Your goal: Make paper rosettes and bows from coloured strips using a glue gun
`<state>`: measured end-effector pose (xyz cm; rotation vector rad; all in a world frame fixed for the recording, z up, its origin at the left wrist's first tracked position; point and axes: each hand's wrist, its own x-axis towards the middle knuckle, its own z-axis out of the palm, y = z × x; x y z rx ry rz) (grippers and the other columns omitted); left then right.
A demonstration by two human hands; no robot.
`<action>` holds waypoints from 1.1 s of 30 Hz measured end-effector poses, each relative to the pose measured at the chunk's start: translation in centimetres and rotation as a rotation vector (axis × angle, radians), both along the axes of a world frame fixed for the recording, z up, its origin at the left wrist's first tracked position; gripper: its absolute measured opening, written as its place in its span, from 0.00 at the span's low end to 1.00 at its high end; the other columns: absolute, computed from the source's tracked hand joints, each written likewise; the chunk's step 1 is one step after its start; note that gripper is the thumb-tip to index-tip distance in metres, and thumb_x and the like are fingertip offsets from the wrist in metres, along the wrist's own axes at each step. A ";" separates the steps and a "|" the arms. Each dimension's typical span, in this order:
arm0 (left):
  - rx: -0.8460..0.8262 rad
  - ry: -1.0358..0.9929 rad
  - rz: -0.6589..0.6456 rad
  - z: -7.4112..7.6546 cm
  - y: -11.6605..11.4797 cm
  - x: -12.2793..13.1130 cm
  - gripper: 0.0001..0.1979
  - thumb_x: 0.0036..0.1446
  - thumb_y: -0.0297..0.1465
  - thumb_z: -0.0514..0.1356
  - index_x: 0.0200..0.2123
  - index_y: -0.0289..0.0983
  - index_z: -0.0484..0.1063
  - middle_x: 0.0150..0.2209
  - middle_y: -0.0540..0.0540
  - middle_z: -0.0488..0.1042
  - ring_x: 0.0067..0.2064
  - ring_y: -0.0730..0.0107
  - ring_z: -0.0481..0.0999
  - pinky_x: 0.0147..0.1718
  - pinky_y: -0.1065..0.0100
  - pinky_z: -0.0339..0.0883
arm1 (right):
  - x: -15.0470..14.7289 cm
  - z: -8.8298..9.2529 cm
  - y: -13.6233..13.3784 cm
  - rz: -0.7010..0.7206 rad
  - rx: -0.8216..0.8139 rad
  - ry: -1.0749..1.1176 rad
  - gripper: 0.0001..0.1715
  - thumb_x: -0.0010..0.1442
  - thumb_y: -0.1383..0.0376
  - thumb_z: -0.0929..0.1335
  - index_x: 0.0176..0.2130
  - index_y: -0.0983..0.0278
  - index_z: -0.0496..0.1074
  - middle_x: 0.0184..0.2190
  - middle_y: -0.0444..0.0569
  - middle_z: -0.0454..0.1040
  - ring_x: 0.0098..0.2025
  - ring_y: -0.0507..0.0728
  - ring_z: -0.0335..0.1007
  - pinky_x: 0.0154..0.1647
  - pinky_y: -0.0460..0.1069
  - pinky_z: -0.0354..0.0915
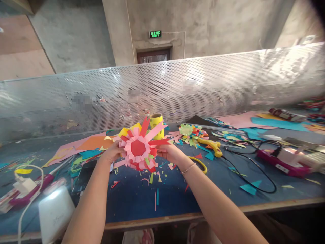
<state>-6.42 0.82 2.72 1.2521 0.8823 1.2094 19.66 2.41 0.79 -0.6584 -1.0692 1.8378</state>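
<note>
Between my two hands, raised above the blue table, is a paper flower (138,148) with a red centre and pink, red, yellow and green fringed strips. My left hand (113,151) grips its left edge, the fingers partly hidden behind the petals. On the opposite side my right hand (170,153) holds the flower by its red strips, fingers closed. Just behind it stands a yellow roll of tape (157,124). A yellow glue gun (211,146) lies to the right of my right hand, and yellow-handled scissors (199,163) show partly behind my right wrist.
Small paper scraps litter the blue tabletop (177,200). Another paper flower (189,131) lies at the back. A black cable (269,179) loops on the right near a purple power strip (284,164). A white box (56,213) stands front left. A perforated metal screen (162,91) borders the back.
</note>
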 end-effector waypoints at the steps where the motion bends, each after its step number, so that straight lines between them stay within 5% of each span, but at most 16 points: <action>1: -0.007 0.005 0.016 0.0 0.0 0.0 0.15 0.24 0.20 0.66 0.22 0.36 0.68 0.17 0.54 0.71 0.26 0.66 0.76 0.31 0.67 0.70 | 0.0 0.0 0.0 0.025 0.002 0.006 0.09 0.44 0.73 0.70 0.30 0.66 0.74 0.21 0.42 0.72 0.27 0.49 0.71 0.35 0.45 0.70; 5: -0.021 0.024 0.087 0.0 0.1 0.1 0.14 0.24 0.20 0.64 0.21 0.37 0.66 0.16 0.55 0.69 0.26 0.67 0.75 0.27 0.70 0.67 | 0.1 0.1 -0.1 0.102 -0.004 0.030 0.06 0.44 0.74 0.69 0.27 0.66 0.73 0.16 0.39 0.66 0.23 0.47 0.67 0.34 0.45 0.69; 14: 0.006 0.093 0.127 0.1 0.2 0.0 0.16 0.26 0.22 0.64 0.26 0.37 0.70 0.24 0.50 0.74 0.31 0.65 0.76 0.29 0.69 0.66 | 0.3 -0.2 0.2 0.169 -0.038 0.063 0.04 0.44 0.73 0.69 0.25 0.67 0.72 0.22 0.44 0.73 0.28 0.49 0.70 0.36 0.45 0.67; 33: 0.030 0.060 0.117 0.3 0.0 0.5 0.13 0.27 0.22 0.63 0.23 0.36 0.70 0.18 0.55 0.70 0.20 0.75 0.68 0.22 0.73 0.62 | 1.0 0.2 -0.6 0.278 0.087 0.094 0.19 0.44 0.65 0.64 0.38 0.66 0.73 0.39 0.52 0.78 0.41 0.56 0.73 0.47 0.53 0.66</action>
